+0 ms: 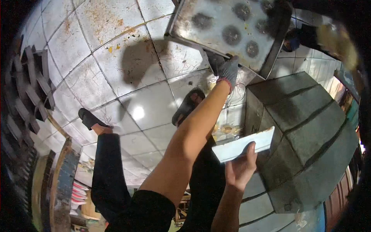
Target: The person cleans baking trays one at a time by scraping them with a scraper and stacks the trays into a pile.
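My left hand point(227, 70), in a grey glove with a red cuff, is closed on the near edge of a metal baking tray point(216, 33). The tray is tilted, and its pale, stained surface has several dark round marks. The glove's fingers are partly hidden beneath the tray's edge. Lower down and to the right, my bare right hand point(242, 168) grips a flat white rectangular scraper-like piece point(245, 145). My thumb presses on its face and the other fingers are hidden behind it. The white piece is apart from the tray.
Dirty white floor tiles point(143, 100) carry crumbs and yellow scraps. A large grey metal housing point(301, 127) stands at the right. Slatted dark metal racks point(33, 85) are at the left. Another person's arm point(309, 36) shows at the upper right. My sandalled feet are below.
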The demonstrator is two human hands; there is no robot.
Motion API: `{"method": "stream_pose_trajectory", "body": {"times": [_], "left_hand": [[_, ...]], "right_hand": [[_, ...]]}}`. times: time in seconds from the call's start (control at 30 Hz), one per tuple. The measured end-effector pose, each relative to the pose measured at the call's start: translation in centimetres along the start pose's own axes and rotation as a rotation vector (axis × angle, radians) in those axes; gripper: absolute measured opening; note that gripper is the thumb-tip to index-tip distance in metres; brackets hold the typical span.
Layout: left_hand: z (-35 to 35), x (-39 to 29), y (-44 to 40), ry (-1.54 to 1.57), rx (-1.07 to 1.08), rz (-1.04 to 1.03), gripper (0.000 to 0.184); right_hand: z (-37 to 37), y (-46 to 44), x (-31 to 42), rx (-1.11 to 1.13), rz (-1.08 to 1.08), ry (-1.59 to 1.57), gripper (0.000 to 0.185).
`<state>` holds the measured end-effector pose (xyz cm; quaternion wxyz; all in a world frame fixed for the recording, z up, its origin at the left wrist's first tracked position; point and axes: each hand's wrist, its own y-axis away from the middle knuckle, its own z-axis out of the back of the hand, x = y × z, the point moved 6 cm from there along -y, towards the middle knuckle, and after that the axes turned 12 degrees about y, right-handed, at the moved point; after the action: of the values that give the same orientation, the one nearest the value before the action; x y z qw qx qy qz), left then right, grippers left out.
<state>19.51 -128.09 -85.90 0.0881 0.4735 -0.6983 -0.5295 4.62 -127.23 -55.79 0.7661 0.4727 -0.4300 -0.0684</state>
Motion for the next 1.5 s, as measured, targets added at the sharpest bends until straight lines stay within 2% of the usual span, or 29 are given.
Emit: {"method": "stream_pose_trajectory", "body": {"times": [0.1, 0.13, 0.17, 0.2, 0.23, 0.3, 0.33, 0.4, 0.43, 0.47, 0.53, 0.6, 0.73, 0.83, 0.87, 0.93, 1.0, 1.03, 1.07, 1.13, 1.17, 1.23, 1.27, 1.3, 1.33, 1.37, 1.4, 1.47, 1.5], "left_hand": [[0.7, -6.3, 2.8, 0.07, 0.038, -0.032, 0.039], [1.4, -10.4, 4.9, 0.136, 0.04, 0.0, 0.033], [2.1, -14.8, 7.1, 0.202, 0.04, 0.032, 0.027], [3.8, -19.7, 10.3, 0.242, 0.021, 0.057, 0.022], [9.2, -22.3, 10.8, -0.07, 0.179, -0.241, 0.021], [17.5, -27.7, 15.8, -0.107, 0.089, -0.184, 0.025], [21.8, -30.9, 19.1, -0.031, 0.045, -0.171, 0.02], [28.8, -36.9, 26.1, 0.264, -0.073, -0.121, 0.046], [31.7, -39.7, 29.0, 0.281, -0.102, -0.158, 0.064], [34.9, -42.1, 30.9, 0.117, -0.081, -0.244, 0.083], [37.0, -46.3, 34.7, 0.065, -0.174, -0.293, 0.086], [42.7, -48.0, 35.3, -0.044, -0.236, -0.321, 0.085], [49.0, -50.0, 34.6, -0.183, -0.331, -0.342, 0.083], [52.6, -49.9, 33.4, -0.158, -0.359, -0.32, 0.088], [53.7, -49.8, 33.2, -0.139, -0.37, -0.314, 0.09], [55.9, -49.6, 32.7, -0.119, -0.391, -0.312, 0.094], [57.5, -49.4, 32.5, -0.1, -0.429, -0.307, 0.097], [58.0, -49.3, 32.3, -0.09, -0.432, -0.31, 0.099], [58.4, -49.3, 32.3, -0.079, -0.433, -0.305, 0.101], [58.7, -49.5, 31.7, -0.069, -0.377, -0.316, 0.106], [58.7, -49.5, 31.5, -0.063, -0.326, -0.324, 0.112], [60.2, -48.6, 32.2, -0.093, -0.422, -0.257, 0.112], [61.1, -48.1, 32.6, -0.121, -0.519, -0.205, 0.113], [60.6, -48.1, 33.1, -0.011, -0.543, -0.185, 0.112], [61.3, -47.5, 33.5, -0.01, -0.54, -0.176, 0.112], [62.9, -46.2, 33.9, 0.015, -0.537, -0.095, 0.111], [63.7, -45.7, 34.2, -0.009, -0.533, -0.079, 0.11], [65.3, -44.5, 34.7, -0.056, -0.525, -0.045, 0.109], [65.7, -44.0, 34.7, -0.055, -0.527, -0.041, 0.108]], "right_hand": [[-1.1, 2.2, -0.6, 0.083, -0.015, 0.04, 0.047], [-1.4, 2.9, -1.2, 0.15, -0.045, 0.066, 0.053], [-2.4, 3.2, -2.3, 0.36, -0.025, -0.043, 0.048], [-2.9, 3.9, -3.0, 0.371, -0.025, -0.067, 0.048], [-4.3, 5.2, -3.7, 0.494, -0.038, -0.052, 0.046], [-6.6, 7.5, -5.9, 0.72, -0.099, -0.045, 0.043], [-8.2, 9.1, -6.3, 0.737, -0.11, -0.063, 0.043], [-12.0, 12.1, -8.4, 0.685, -0.156, 0.179, 0.043], [-14.2, 13.4, -10.2, 0.665, -0.054, 0.34, 0.043], [-17.2, 15.3, -11.4, 0.74, 0.022, 0.725, 0.034], [-22.5, 19.2, -17.9, 0.913, 0.196, 1.071, 0.027], [-29.4, 23.8, -23.7, 1.035, 0.688, 1.228, 0.029], [-35.6, 27.1, -33.2, 1.179, 0.789, 1.22, 0.026], [-37.6, 28.2, -36.4, 1.169, 1.089, 1.171, 0.037], [-37.7, 26.5, -38.4, 1.173, 1.073, 1.195, 0.037], [-38.2, 22.3, -41.3, 0.902, 1.488, 1.22, 0.036], [-42.0, 18.2, -40.2, 0.765, 1.08, 1.497, 0.032], [-42.5, 18.0, -40.7, 0.779, 1.005, 1.578, 0.03], [-41.5, 19.4, -41.4, 0.78, 0.997, 1.587, 0.03], [-39.7, 24.1, -44.3, 1.198, 1.025, 1.533, 0.03], [-39.6, 23.2, -44.9, 1.192, 1.023, 1.535, 0.03], [-39.2, 21.3, -44.7, 1.147, 1.146, 1.358, 0.028], [-40.6, 17.4, -42.7, 0.88, 1.414, 1.255, 0.027], [-41.8, 11.2, -42.7, 0.733, 1.345, 1.358, 0.035], [-42.5, 6.0, -42.4, 0.634, 0.951, 1.558, 0.043], [-43.6, 2.7, -41.1, 0.513, 0.934, 1.59, 0.052], [-43.6, -0.2, -40.9, 0.387, 1.223, 1.426, 0.06], [-44.0, 0.3, -39.5, 0.462, 1.046, 1.505, 0.055], [-43.2, 2.1, -41.1, 0.684, 0.819, 1.685, 0.05]]}}
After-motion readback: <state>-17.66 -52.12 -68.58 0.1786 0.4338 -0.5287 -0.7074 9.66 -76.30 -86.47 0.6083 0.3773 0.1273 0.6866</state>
